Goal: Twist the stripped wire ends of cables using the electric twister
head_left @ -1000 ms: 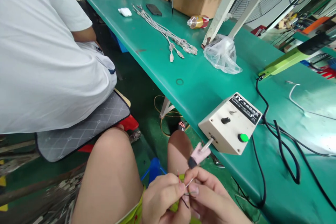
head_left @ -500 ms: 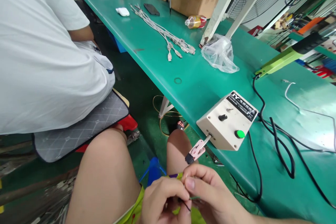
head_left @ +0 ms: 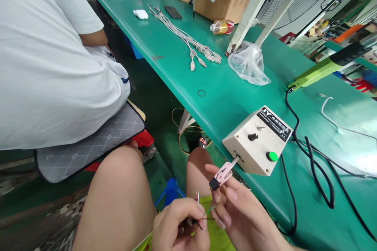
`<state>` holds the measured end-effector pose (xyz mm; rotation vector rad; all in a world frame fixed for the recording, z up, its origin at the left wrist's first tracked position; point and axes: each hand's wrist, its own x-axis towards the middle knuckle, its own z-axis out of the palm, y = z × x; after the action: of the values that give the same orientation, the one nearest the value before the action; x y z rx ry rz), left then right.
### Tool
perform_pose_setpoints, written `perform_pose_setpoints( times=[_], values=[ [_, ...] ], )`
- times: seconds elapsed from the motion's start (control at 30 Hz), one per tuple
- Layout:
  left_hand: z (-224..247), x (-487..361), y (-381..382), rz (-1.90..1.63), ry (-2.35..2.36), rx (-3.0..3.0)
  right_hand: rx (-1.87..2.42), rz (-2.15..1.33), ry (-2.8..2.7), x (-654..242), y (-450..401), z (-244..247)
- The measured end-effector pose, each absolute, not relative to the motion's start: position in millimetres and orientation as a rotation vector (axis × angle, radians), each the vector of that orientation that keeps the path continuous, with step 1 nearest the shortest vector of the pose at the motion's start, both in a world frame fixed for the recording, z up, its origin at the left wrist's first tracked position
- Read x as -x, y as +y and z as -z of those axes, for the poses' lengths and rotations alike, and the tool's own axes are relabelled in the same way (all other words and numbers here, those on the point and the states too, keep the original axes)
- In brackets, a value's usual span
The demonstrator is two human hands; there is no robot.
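Low over my lap, my left hand [head_left: 178,221] is closed on a dark cable end, most of it hidden by the fingers. Thin wires [head_left: 211,210] in white, red, green and black fan out past its thumb and forefinger. My right hand [head_left: 243,208] is open, its fingers apart around a small pink clip [head_left: 224,173] with a black tip; whether they touch it I cannot tell. The clip sits on a metal shaft coming out of a beige machine box [head_left: 256,143], which has a black knob, a toggle switch and a green button.
On the green table [head_left: 179,74] lie several grey USB cables [head_left: 188,39], a phone [head_left: 172,12], a bottle [head_left: 222,27] and a plastic bag [head_left: 249,62]. A black cord [head_left: 309,164] loops beside the box. A seated person in a pale shirt [head_left: 55,66] is at left.
My right hand has let go of the wires and moved up to the pink clip, its fingers spreading. The left hand keeps the cable end, its wires now showing apart.
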<state>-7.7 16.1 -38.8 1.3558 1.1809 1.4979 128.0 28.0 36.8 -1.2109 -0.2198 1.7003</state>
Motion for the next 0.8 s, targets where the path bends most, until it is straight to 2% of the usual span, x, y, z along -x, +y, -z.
perform_pose_setpoints(
  times=[0.13, 0.33, 0.8],
  values=[
    [39, 3, 22, -1.540, 1.236, -1.284, 1.205, -1.685, -0.113, -131, 30, -34],
    [40, 12, 36, -1.512, 0.985, -1.441, 1.239, -1.661, -0.078, -133, 34, -25],
    [34, 10, 48, -1.577, 1.037, -1.509, 1.204, -1.628, -0.160, -135, 43, -37]
  ],
)
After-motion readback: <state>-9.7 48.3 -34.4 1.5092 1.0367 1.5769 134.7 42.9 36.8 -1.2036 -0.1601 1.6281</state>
